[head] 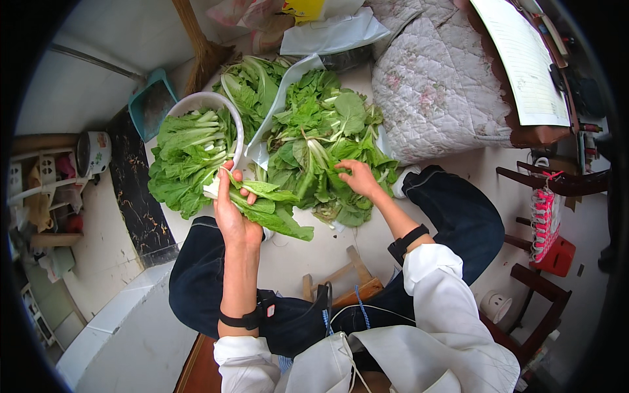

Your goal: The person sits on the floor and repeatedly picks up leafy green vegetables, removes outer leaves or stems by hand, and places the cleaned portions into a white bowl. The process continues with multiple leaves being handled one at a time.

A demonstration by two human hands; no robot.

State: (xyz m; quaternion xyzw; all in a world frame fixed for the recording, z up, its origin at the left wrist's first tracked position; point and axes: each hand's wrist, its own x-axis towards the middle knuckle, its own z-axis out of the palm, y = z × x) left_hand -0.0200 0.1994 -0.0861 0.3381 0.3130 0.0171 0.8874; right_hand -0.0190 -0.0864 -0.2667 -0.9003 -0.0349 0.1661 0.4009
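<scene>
My left hand is closed around a small bunch of leafy greens, its pale stem ends at the left and the leaves trailing right. Just above it stands a round pale basin heaped with greens, their stems turned right. My right hand hovers at or over the right edge of a loose pile of leafy greens, fingers apart and curled, with nothing seen in them; whether it touches a leaf I cannot tell. More greens lie behind a white plastic sheet or bag edge.
A teal dustpan and a straw broom stand beyond the basin. A quilted floral cover borders the pile at the right. Between my legs is a wooden stool. Dark wooden chair parts are at far right.
</scene>
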